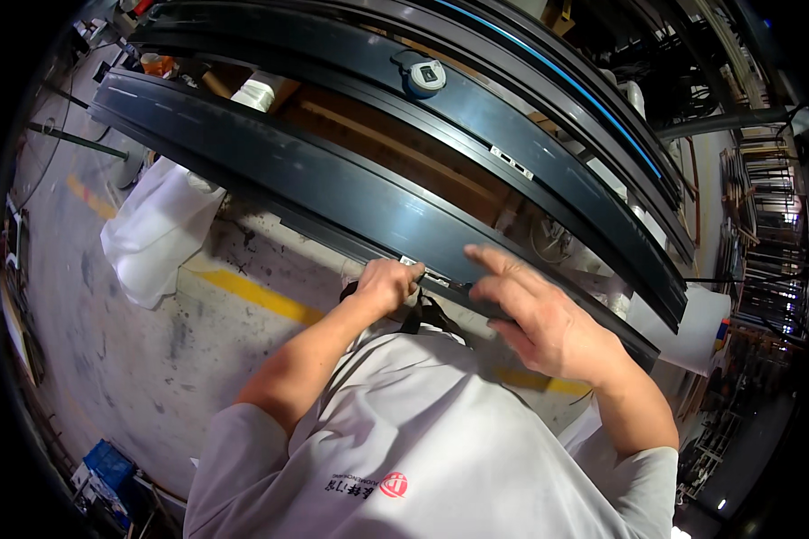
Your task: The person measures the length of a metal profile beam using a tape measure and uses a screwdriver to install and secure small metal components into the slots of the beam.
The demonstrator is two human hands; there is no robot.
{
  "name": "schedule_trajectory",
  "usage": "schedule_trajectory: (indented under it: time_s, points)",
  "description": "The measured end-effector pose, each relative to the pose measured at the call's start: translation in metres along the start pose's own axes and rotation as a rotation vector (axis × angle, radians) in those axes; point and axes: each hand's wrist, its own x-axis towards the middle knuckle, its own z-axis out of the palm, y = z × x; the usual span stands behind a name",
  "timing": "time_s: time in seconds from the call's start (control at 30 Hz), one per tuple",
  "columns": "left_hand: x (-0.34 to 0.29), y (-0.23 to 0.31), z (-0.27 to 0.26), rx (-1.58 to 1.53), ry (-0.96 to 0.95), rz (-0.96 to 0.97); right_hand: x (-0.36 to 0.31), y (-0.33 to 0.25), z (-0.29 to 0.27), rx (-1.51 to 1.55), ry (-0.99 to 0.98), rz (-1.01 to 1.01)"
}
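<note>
A long dark grey metal profile (pixel 319 193) runs across in front of me. Along its near edge sits a small silver metal fitting (pixel 436 278). The curled fingers of my left hand (pixel 388 286) pinch the left end of this fitting against the edge. My right hand (pixel 544 319) hovers over the right part of the profile, close to the fitting's other end. Its fingers are stretched out and apart, slightly smeared by motion, with nothing seen in them.
Behind lies a second dark profile (pixel 351 58), bearing a round white-and-blue tape measure (pixel 425 77) and a silver slotted fitting (pixel 511 163). Further dark profiles, one with a blue strip (pixel 548 56), lie beyond. White wrapping (pixel 162 229) hangs at the left, above a floor with yellow lines (pixel 252 295).
</note>
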Motion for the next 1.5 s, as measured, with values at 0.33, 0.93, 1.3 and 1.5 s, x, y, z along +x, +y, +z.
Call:
schedule_trajectory:
  time_s: [0.33, 0.93, 1.3, 1.5]
  points:
    - [0.001, -0.009, 0.009, 0.121, 0.145, 0.148, -0.007, 0.002, 0.028, -0.014, 0.238, 0.194]
    - [0.000, -0.010, 0.015, 0.131, 0.181, 0.145, -0.005, 0.004, 0.033, -0.009, 0.362, 0.045]
    - [-0.001, -0.004, 0.009, 0.156, 0.125, 0.114, -0.013, 0.008, 0.039, 0.080, 0.339, 0.010]
    - [-0.003, -0.007, 0.009, 0.134, 0.181, 0.165, -0.023, -0.005, 0.029, -0.015, 0.442, -0.073]
